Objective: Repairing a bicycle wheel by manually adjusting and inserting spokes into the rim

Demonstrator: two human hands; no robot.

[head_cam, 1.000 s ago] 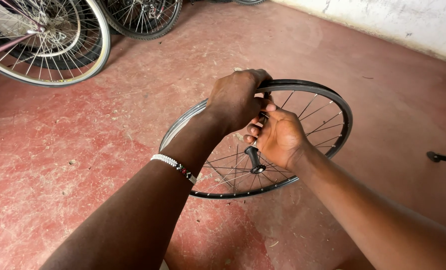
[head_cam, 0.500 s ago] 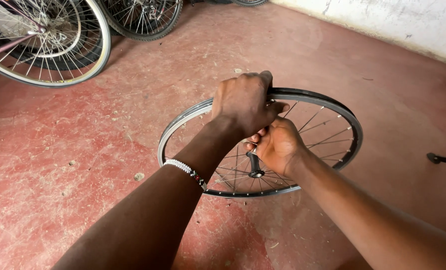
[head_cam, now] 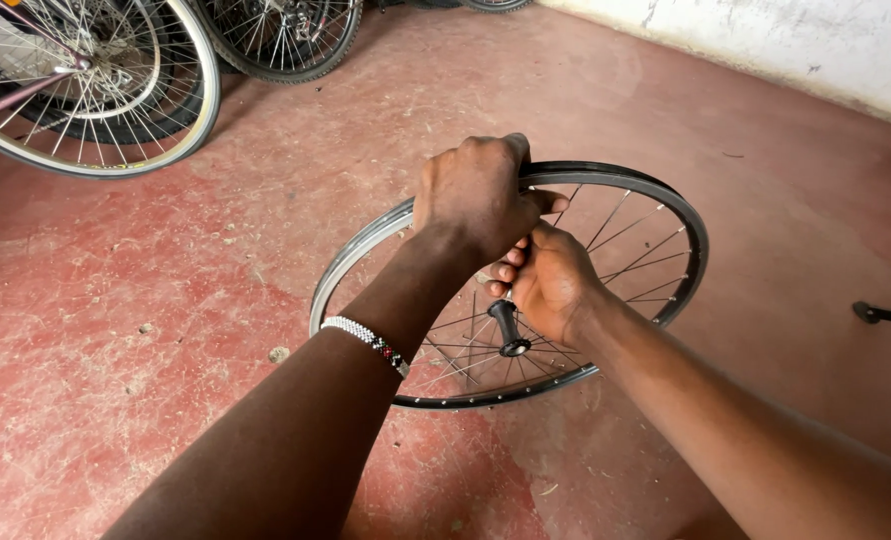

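Pretty even daylight, soft and diffuse, no harsh sun anywhere. Brightest bit is the white wall [head_cam: 825, 45] at upper right, slightly washed out. Red floor [head_cam: 165, 300] is well lit w/ only faint soft shadows; the clearest one sits under the forearms at the bottom of the frame. Small highlights on the rim [head_cam: 615, 180] near center & on the silver rim [head_cam: 200, 100] upper left, no real glare. Center is sharp, spokes crisp. Bottom edge forearms look a bit soft, wide-angle stretch toward the corners.

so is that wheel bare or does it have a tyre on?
Bare: the wheel shows only a metal rim, no tyre. Left hand grips its top.
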